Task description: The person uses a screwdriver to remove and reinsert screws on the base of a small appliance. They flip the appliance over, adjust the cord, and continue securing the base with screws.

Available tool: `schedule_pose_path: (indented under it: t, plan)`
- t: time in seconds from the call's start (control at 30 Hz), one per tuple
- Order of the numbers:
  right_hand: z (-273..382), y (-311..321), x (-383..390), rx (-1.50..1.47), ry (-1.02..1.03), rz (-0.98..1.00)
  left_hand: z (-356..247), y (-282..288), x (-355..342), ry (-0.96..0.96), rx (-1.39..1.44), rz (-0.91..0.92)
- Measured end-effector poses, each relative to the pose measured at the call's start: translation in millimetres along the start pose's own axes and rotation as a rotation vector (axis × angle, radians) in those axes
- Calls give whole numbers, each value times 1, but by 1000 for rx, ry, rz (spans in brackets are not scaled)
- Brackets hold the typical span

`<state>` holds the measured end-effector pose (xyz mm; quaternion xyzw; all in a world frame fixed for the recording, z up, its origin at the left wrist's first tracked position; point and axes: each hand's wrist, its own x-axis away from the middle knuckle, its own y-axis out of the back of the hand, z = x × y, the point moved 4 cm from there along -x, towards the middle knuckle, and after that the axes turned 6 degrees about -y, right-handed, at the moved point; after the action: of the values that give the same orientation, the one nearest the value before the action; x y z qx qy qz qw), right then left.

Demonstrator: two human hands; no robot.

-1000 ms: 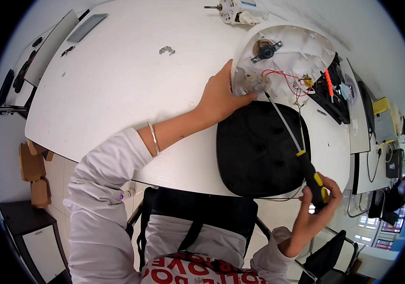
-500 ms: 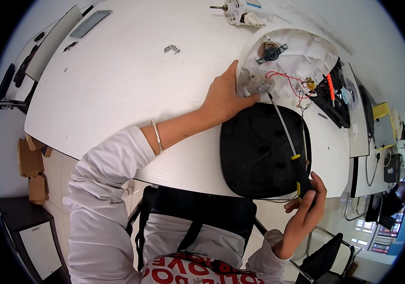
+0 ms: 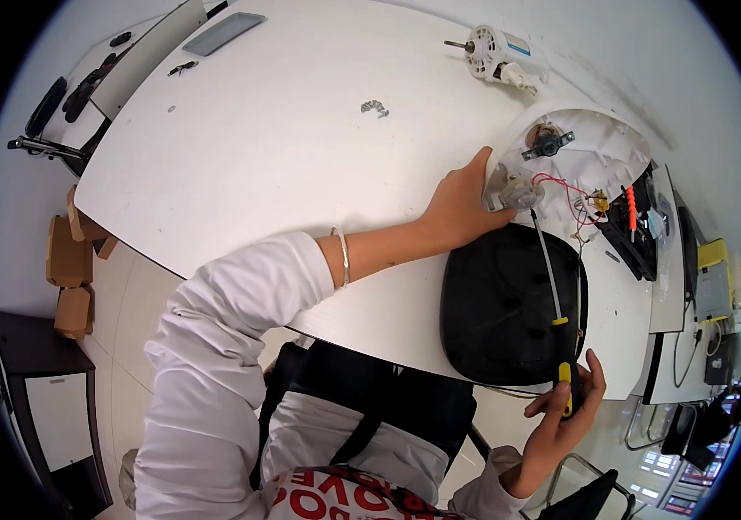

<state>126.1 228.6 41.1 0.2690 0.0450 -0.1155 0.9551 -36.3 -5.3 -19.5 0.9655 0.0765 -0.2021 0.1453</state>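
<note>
1. Your left hand (image 3: 461,206), right of centre in the frame, grips the left edge of the white shell (image 3: 600,130), its thumb beside the clear part (image 3: 522,198).
2. The shell lies at the upper right of the frame, just right of that hand, hollow side showing, with red wires (image 3: 564,183) looping inside.
3. Your right hand (image 3: 552,426), at the lower right, has its fingers and thumb closed around the black-and-yellow handle of the screwdriver (image 3: 559,321).
4. The screwdriver runs up the frame from that hand, its shaft over the black base (image 3: 496,303) and its tip at the lower edge of the clear part; whether it touches, you cannot tell.
5. The base rests on the white desk (image 3: 301,147), below the shell in the frame.
6. A motor (image 3: 499,54) lies above the shell, near the top edge.
</note>
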Motion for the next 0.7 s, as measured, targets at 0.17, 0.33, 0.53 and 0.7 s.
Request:
schedule_pose_path:
  t: [0.17,0.33,0.53,0.7]
  plan:
    - [-10,0,-13,-92,-93,85,-1,5,-2,-11,-14,21]
    - [-24,5,-14,-439,-215,226,-4,28,-4,-139,64,142]
    - [-45,2,-5,-624,-60,20,4,116,-15,-259,-272,-30]
    - [-55,2,-12,-595,-72,-107,29,158,-24,-111,-767,-156]
